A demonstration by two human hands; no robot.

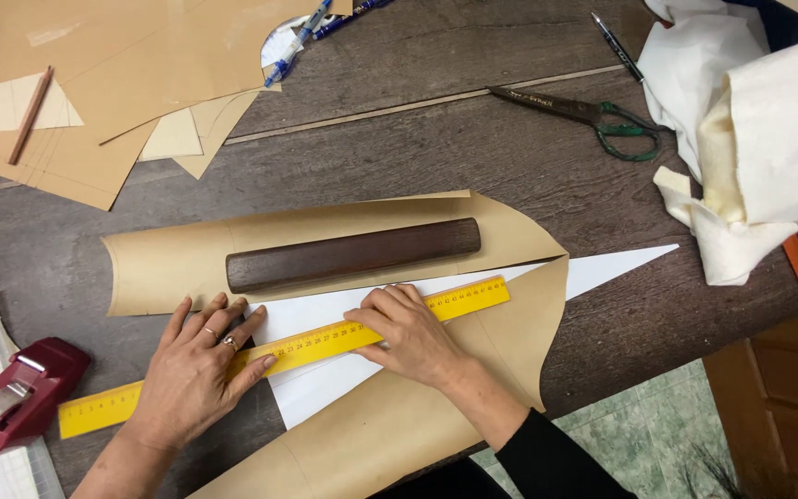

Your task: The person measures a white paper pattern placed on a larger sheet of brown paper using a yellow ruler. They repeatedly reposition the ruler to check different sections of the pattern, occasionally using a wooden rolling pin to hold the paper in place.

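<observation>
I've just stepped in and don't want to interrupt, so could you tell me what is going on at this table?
A person presses a yellow ruler flat with both hands: the left hand near its middle, the right hand further along. The ruler lies slantwise across a white paper sheet and brown pattern paper. A dark wooden block weighs down the paper just beyond. Scissors and a red tape dispenser lie untouched.

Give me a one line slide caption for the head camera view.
Both hands, left hand and right hand, press a yellow ruler flat across white paper and brown pattern paper.
</observation>
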